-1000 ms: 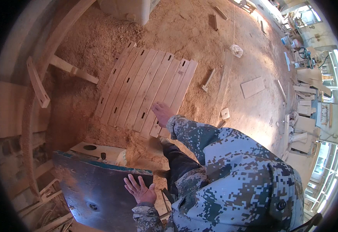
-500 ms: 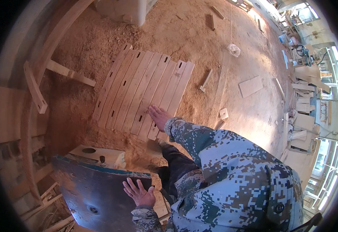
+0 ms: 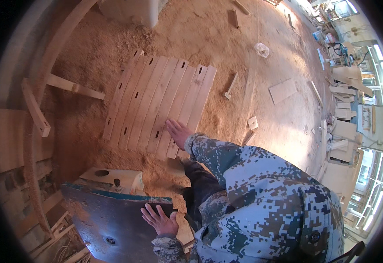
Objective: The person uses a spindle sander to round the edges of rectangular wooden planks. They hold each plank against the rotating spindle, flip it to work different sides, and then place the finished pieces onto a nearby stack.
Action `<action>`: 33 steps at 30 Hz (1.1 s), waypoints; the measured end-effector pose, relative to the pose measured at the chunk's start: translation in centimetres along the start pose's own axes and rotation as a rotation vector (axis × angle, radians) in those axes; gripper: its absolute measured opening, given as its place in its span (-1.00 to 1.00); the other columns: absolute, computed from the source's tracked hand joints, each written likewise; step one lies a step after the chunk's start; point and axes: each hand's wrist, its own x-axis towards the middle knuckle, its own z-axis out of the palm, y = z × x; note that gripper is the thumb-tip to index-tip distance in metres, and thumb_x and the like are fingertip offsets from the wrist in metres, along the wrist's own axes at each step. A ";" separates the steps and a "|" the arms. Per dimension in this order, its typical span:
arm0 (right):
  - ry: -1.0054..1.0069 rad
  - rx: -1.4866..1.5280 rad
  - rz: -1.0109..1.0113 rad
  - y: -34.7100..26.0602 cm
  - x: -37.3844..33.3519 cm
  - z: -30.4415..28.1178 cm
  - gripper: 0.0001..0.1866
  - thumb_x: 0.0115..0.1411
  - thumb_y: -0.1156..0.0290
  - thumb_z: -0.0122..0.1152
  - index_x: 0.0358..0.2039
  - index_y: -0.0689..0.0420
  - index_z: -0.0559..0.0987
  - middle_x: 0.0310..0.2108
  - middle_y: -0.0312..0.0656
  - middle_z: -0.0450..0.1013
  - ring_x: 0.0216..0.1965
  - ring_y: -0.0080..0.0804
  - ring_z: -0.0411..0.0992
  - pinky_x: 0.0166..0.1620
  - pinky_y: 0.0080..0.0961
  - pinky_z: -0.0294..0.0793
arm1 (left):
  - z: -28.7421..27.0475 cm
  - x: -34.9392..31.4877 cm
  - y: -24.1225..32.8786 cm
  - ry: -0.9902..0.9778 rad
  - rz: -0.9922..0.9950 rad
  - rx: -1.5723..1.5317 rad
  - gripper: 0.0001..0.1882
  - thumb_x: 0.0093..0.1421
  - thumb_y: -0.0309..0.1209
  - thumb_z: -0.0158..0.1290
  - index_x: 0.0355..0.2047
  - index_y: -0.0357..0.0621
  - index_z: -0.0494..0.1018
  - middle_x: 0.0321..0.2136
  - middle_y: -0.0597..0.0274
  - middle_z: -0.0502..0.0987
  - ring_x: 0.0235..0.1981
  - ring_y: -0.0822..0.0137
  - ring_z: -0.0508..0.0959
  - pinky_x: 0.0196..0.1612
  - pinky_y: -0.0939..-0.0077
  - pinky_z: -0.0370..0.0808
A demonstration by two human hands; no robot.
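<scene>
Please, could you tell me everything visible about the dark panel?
The dark panel, at lower left and cropped below, is broad, flat, perhaps metal, with a teal strip along its upper edge, brownish smears at left and a round fitting in its face. The left hand, spread, appears to rest on its right side.

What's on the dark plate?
On the dark plate: the left hand, spread palm-down near one edge, and a brownish patch. The surface beneath the hand is covered.

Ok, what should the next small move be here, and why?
Probably curl the right hand onto one of the slotted boards: its fingers are outstretched over them, closed around nothing, while the left hand spreads over the dark panel.
</scene>
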 end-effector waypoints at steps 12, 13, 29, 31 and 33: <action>-0.163 0.044 0.059 -1.1 0.3 -0.4 -0.16 0.25 0.34 0.14 0.49 0.33 0.14 0.61 0.08 -0.13 0.61 0.06 -0.17 0.56 -0.04 -0.08 | 0.5 -0.3 -0.6 -0.013 0.004 -0.043 -0.07 0.42 0.15 -0.02 0.54 -0.08 -0.14 0.57 -0.31 -0.31 0.54 -0.51 -0.31 0.46 -0.55 -0.27; -0.167 0.034 0.056 -1.1 0.4 -0.4 -0.14 0.26 0.29 0.17 0.50 0.33 0.13 0.61 0.09 -0.13 0.61 0.06 -0.18 0.56 -0.04 -0.10 | 0.6 -0.3 -0.6 -0.006 0.002 -0.054 -0.06 0.39 0.13 0.04 0.53 -0.06 -0.13 0.57 -0.31 -0.30 0.54 -0.52 -0.30 0.46 -0.56 -0.27; -0.168 0.049 0.056 -0.9 0.1 0.0 -0.17 0.28 0.34 0.12 0.51 0.33 0.13 0.61 0.13 -0.16 0.63 0.07 -0.23 0.55 0.02 -0.06 | 0.5 -0.5 -0.2 0.005 -0.010 -0.064 -0.05 0.31 0.06 0.18 0.49 -0.02 -0.08 0.56 -0.32 -0.29 0.53 -0.53 -0.27 0.45 -0.58 -0.23; -0.171 0.033 0.060 -1.0 0.1 0.0 -0.18 0.27 0.34 0.11 0.50 0.32 0.14 0.61 0.12 -0.17 0.63 0.06 -0.23 0.55 0.03 -0.06 | 0.5 -0.6 -0.2 0.003 -0.010 -0.061 -0.06 0.31 0.07 0.17 0.48 -0.04 -0.06 0.56 -0.32 -0.28 0.53 -0.53 -0.26 0.45 -0.59 -0.23; -0.167 0.015 0.064 -1.1 0.1 0.2 -0.18 0.27 0.33 0.11 0.50 0.32 0.15 0.61 0.11 -0.17 0.63 0.05 -0.22 0.55 0.02 -0.06 | 0.4 -0.6 -0.2 0.003 -0.010 -0.056 -0.08 0.33 0.09 0.15 0.47 -0.05 -0.05 0.56 -0.32 -0.28 0.53 -0.53 -0.26 0.45 -0.59 -0.23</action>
